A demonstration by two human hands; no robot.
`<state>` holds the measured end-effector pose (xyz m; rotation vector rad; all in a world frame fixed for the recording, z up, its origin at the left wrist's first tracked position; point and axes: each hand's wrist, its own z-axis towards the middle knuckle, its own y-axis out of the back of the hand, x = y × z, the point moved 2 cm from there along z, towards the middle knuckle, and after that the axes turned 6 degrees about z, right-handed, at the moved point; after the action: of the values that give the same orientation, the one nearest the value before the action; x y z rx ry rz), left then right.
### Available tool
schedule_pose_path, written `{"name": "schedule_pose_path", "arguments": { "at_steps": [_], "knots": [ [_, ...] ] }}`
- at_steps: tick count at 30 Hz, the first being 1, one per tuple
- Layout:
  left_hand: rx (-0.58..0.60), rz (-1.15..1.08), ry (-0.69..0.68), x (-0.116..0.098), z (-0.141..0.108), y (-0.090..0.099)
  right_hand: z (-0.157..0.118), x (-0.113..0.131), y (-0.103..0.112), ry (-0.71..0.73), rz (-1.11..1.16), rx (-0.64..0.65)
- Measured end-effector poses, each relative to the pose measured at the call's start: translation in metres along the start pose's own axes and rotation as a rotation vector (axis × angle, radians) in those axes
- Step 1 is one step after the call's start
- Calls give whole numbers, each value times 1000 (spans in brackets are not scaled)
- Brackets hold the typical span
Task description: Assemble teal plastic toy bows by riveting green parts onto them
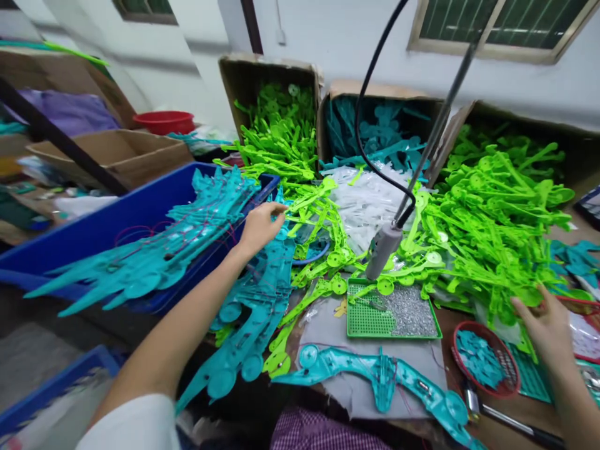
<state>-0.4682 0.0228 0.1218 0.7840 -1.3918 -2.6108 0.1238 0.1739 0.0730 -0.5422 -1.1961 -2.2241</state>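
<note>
My left hand (pixel 263 226) reaches over the blue bin's edge, its fingers pinched at the end of a lime-green plastic arm (pixel 312 199). On the right, my right hand (pixel 548 322) has thumb and fingers round the rounded end of a lime-green plastic piece (pixel 529 296) at the edge of a heap; their exact contact is hard to see. In front of me a long teal plastic shell (pixel 347 369) with thin red wire lies on a grey cloth (pixel 323 328). More teal shells (pixel 262 312) are stacked under my left forearm.
A grey powered screwdriver (pixel 385 250) hangs above a green tray (pixel 352 337) of small metal screws. A red basket (pixel 512 381) holds teal bits, beside a hammer-like tool (pixel 510 422). A blue bin (pixel 154 194) stands left; cartons (pixel 321 81) spill parts behind.
</note>
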Motion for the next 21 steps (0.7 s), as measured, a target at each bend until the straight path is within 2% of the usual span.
{"name": "schedule_pose_path", "arguments": {
  "at_steps": [2,5,7,9,13,16,21],
  "knots": [
    [32,43,-11,-3,25,-12,-3,4,-9,41,-183,-5],
    [145,119,9,-15,69,-42,0,7,-17,-31,-346,48],
    [255,133,76,-19,92,-61,4,2,-14,-68,-372,47],
    [314,101,128,-16,108,-73,7,-8,-5,-42,-334,-46],
    [289,12,177,2,122,-78,2,-21,5,138,-287,-219],
    [257,-57,219,12,124,-78,-8,-16,-2,200,-285,-253],
    [194,-204,293,17,120,-82,-29,0,-10,259,-222,-271]
  ]
}}
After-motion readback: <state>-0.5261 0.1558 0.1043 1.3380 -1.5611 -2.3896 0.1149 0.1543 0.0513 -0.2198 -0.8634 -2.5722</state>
